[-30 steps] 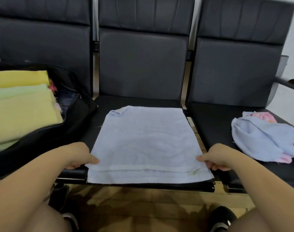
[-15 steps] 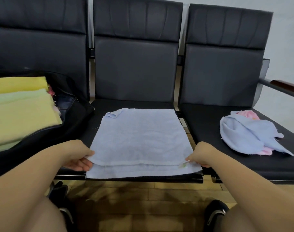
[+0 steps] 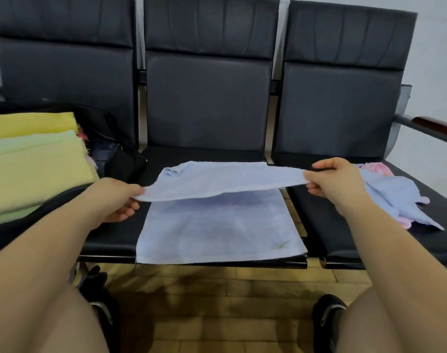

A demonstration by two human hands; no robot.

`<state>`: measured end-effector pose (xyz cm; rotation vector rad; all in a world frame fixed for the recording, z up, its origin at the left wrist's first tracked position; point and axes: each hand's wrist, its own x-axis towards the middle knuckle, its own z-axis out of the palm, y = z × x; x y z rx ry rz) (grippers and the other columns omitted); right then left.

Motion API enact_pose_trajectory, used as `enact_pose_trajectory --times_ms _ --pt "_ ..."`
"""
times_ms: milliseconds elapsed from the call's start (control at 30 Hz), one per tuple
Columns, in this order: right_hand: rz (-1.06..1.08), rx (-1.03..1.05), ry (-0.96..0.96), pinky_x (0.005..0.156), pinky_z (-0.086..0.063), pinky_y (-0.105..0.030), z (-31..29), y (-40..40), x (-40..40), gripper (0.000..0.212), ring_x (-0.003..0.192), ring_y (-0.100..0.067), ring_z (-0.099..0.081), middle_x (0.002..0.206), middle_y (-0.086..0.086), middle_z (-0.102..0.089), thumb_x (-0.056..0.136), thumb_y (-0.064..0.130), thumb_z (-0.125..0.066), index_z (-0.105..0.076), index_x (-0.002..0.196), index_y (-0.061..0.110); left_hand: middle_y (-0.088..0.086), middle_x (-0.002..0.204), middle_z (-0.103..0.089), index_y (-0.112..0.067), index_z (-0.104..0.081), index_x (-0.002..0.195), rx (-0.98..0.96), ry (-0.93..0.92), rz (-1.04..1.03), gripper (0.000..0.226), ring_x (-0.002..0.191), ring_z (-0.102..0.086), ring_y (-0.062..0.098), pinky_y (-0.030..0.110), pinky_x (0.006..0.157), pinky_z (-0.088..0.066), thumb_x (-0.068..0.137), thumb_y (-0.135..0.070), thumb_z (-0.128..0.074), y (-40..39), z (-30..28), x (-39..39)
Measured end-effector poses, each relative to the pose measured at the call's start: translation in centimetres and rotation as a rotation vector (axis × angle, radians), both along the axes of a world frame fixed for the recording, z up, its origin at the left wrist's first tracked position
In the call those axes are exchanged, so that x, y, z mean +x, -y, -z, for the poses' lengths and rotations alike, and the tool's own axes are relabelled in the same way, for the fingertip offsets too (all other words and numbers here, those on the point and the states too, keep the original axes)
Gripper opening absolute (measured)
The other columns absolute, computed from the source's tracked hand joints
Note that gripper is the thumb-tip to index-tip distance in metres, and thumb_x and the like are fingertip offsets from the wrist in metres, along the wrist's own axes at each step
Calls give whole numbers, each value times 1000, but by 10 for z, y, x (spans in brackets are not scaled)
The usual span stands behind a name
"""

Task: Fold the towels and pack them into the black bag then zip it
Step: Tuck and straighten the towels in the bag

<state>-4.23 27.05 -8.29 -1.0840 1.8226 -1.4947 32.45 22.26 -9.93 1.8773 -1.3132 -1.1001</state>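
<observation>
The left hand (image 3: pixel 120 200) and right hand (image 3: pixel 331 182) are each pinching a corner of the light blue towel (image 3: pixel 217 225), lifting its top layer, probably for making the next fold.

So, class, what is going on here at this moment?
A person is folding a light blue towel on the middle seat of a row of black chairs. The left hand and the right hand each pinch a corner of the near edge and hold it lifted above the rest of the towel. On the left seat, the black bag lies open with yellow and green folded towels in it. A loose heap of blue and pink towels waits unfolded on the right seat.
</observation>
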Motion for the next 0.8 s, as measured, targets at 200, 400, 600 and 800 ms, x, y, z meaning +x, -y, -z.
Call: enact_pose_trajectory --times_ms 200,400,600,800 --pt "-271 798 -160 51 -55 -24 33 -11 -8 17 63 -18 -64 79 -15 -66 81 1 -72 -60 93 -1 10 80 -75 1 -62 100 462 227 288 27 61 -68 18 23 46 -49 95 -26 -57 -11 31 2" --pt "-295 958 -281 53 -49 -24 61 -8 -10 20 71 -15 -57 87 -8 -59 84 16 -73 -55 89 5 24 97 -68 7 -56 109 519 90 181 31 69 -69 30 28 43 -53 99 -22 -51 -16 51 3" --pt "-329 891 -191 65 -53 -30 68 -8 -14 24 87 -21 -61 102 -10 -62 84 15 -72 -58 102 6 25 122 -57 3 -45 132 478 -145 -11 41 106 -60 36 42 70 -52 99 -20 -51 -38 75 1" --pt "-411 788 19 63 -56 -30 65 -12 -10 28 83 -22 -69 98 -13 -69 84 10 -71 -60 108 2 14 91 -63 -4 -55 111 317 -367 -136 19 79 -63 26 37 64 -50 97 -17 -54 -48 90 8"
